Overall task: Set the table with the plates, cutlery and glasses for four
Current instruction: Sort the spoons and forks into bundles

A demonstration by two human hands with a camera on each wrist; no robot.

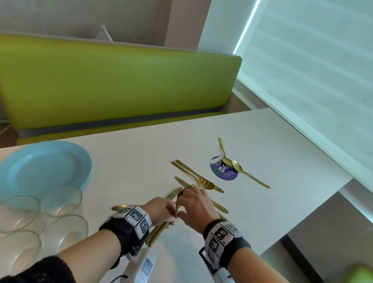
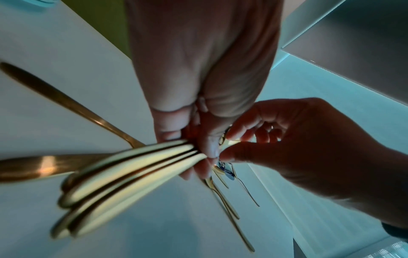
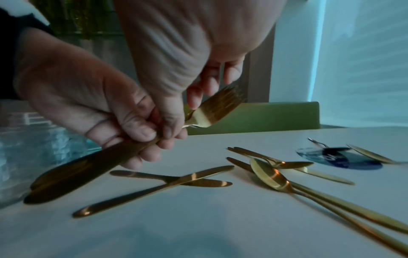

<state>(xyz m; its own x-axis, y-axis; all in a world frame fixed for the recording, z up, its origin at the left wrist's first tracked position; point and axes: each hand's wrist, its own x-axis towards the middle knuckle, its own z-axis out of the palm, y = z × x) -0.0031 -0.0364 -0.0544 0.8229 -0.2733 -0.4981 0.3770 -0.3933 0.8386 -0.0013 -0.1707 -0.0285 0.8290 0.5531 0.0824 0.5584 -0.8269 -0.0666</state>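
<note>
My left hand grips a bundle of gold forks by the handles, tines pointing away over the white table. The handles fan out below my fist. My right hand pinches the same forks at their necks, thumb below and fingers behind the tines. Loose gold knives lie crossed on the table under my hands. Gold spoons lie just beyond. A stack of light blue plates sits at the left, with several clear glasses in front of it.
Two more spoons lie across a round purple sticker further right. A green bench runs along the table's far side. A window blind borders the right edge.
</note>
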